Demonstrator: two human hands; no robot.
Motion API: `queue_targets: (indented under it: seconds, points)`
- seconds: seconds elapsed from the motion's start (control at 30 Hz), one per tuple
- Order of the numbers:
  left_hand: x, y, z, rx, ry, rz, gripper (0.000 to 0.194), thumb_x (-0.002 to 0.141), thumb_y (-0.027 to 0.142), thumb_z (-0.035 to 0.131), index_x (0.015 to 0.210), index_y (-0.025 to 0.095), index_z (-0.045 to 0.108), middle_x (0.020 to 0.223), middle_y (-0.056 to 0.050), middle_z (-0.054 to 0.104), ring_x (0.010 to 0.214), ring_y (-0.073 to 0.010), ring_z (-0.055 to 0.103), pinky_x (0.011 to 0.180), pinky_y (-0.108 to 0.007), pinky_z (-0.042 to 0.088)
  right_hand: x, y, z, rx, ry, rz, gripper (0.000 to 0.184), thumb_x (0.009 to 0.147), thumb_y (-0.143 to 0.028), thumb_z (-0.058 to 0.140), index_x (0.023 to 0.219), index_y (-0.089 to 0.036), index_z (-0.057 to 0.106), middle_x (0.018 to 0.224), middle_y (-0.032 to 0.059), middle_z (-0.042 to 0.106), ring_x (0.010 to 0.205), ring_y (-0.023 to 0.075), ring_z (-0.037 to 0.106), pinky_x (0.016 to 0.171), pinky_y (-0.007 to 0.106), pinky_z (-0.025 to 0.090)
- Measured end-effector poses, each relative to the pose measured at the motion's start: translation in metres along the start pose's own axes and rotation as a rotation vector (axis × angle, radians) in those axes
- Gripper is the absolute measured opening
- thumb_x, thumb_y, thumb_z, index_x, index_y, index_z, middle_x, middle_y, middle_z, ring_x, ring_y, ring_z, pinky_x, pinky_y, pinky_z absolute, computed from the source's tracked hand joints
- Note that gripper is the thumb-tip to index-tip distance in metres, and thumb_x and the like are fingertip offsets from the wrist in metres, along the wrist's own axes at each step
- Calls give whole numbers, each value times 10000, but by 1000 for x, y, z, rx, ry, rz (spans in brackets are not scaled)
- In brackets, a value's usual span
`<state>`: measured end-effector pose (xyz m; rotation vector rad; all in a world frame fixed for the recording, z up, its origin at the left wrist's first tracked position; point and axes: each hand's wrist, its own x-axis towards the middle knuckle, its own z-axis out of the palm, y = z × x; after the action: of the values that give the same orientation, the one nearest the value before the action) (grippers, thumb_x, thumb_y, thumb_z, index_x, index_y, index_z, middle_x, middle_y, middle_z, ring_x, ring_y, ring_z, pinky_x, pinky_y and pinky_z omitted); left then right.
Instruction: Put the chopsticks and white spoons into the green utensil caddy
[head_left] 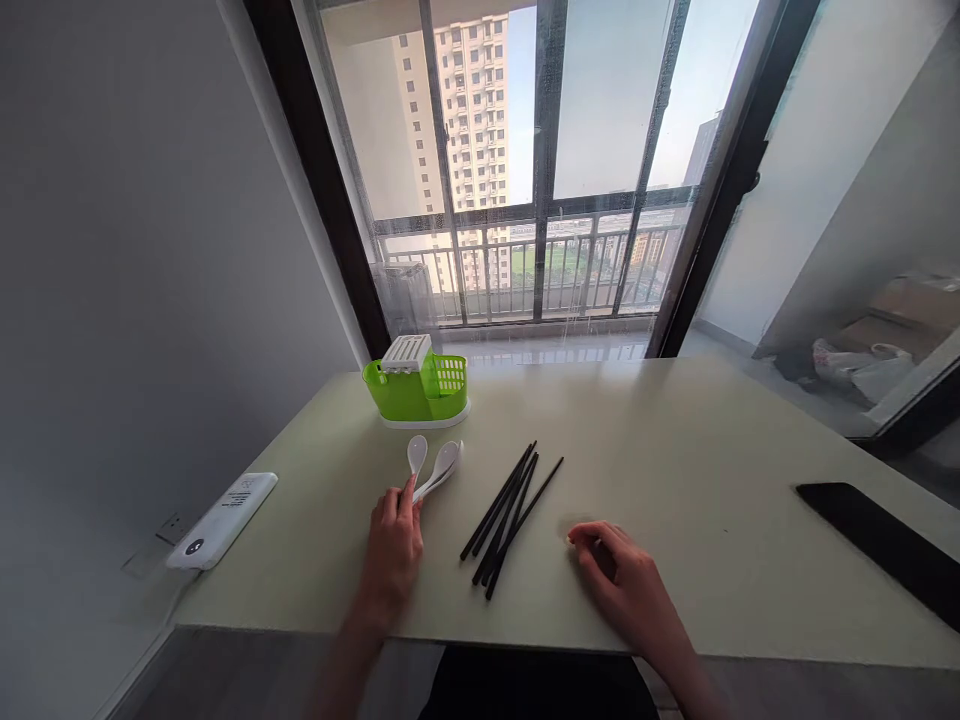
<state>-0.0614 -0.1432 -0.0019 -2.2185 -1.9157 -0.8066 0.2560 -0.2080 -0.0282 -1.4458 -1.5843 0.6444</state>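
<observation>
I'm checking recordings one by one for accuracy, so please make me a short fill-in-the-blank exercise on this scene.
1. The spoons at the left hand are coloured ____.
2. The chopsticks lie ____ the left hand and the right hand.
3. The basket has a main body coloured ____.
Missing words: white; between; green.
</observation>
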Motion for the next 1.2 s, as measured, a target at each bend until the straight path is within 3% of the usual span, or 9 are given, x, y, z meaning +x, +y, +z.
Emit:
queue_targets:
  seconds: [0.13, 0.27, 0.43, 0.53, 0.8, 1.03, 1.2]
  points:
    - [1, 22, 1, -86, 13, 60, 449, 1049, 263, 343, 1464, 192, 499, 1050, -103, 602, 969, -257, 588, 913, -444, 517, 0, 0, 0, 11, -12, 13, 221, 952, -366, 481, 984, -242, 662, 1009, 68, 702, 904, 214, 654, 798, 328, 510]
    - [-2, 65, 6, -175, -33, 150, 454, 1059, 254, 332, 1493, 218, 462, 1090, -109, 599, 983, -253, 587, 910, -435, 521, -1, -1, 0, 35, -8, 54, 257, 961, -422, 477, 1025, -240, 648, 1050, 75, 700, 952, 225, 647, 853, 351, 503]
    - [-15, 129, 12, -249, -143, 274, 466, 1060, 216, 339, 1522, 241, 398, 1112, -105, 597, 1004, -248, 587, 947, -454, 505, 1, 2, -1, 60, 140, 177, 476, 931, -517, 516, 1333, -264, 543, 1301, 73, 649, 952, 217, 664, 903, 382, 513]
    - [-21, 153, 19, -236, -177, 308, 471, 1057, 202, 342, 1527, 222, 362, 1139, -111, 598, 1015, -255, 578, 944, -472, 495, 2, 7, 0, 89, 217, 216, 648, 915, -546, 519, 1489, -269, 399, 1467, 83, 546, 1042, 227, 670, 977, 403, 501]
    - [-25, 169, 33, -272, -225, 336, 462, 1045, 164, 340, 1506, 169, 356, 1166, -133, 585, 1034, -256, 580, 930, -453, 510, 3, 14, 0, 148, 209, 272, 848, 911, -575, 516, 1621, -241, 194, 1535, 102, 496, 1226, 267, 630, 1096, 426, 439]
    - [-37, 178, 38, -291, -297, 344, 555, 969, 69, 399, 1515, 143, 325, 1189, -135, 571, 1090, -268, 562, 974, -464, 508, 4, 9, -3, 199, 236, 318, 872, 890, -542, 542, 1626, -219, 202, 1394, 85, 636, 1280, 259, 605, 1122, 408, 424]
    - [-41, 180, 43, -267, -307, 338, 618, 900, 21, 424, 1499, 154, 349, 1165, -116, 574, 1058, -259, 573, 1001, -481, 492, 4, 11, -1, 214, 241, 322, 875, 870, -535, 540, 1621, -213, 225, 1453, 89, 588, 1346, 266, 548, 1170, 435, 369]
